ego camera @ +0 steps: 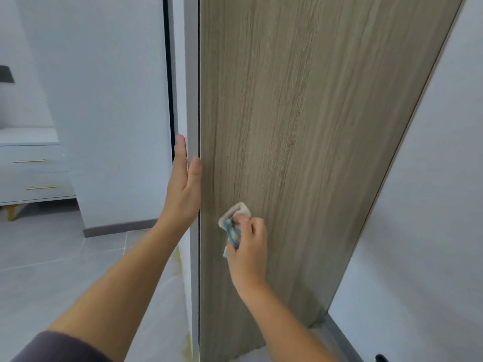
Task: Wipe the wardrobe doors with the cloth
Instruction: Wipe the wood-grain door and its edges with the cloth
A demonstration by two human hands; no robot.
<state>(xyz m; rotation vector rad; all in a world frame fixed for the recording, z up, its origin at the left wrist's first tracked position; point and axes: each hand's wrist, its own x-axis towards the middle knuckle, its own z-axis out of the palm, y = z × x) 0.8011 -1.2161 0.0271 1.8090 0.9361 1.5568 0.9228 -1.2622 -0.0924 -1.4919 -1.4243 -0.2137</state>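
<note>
Two hands work an open wood-grain wardrobe door [300,126]: the left hand [184,186] steadies its edge, fingers straight, while the right hand [247,246] grips a cloth [234,218] pressed low on the panel, wiping apparently midway.

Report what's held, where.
Right hand: grip on the bunched white-and-blue cloth by its middle; left hand, fingers straight, braces the wood-grain wardrobe door at its edge.

A white drawer unit [34,173] is standing on a gold leg [11,211]. Above it a dark lampshade [6,74] is showing. To its right a grey skirting board [117,228] is meeting the pale tiled floor [52,252].
</note>
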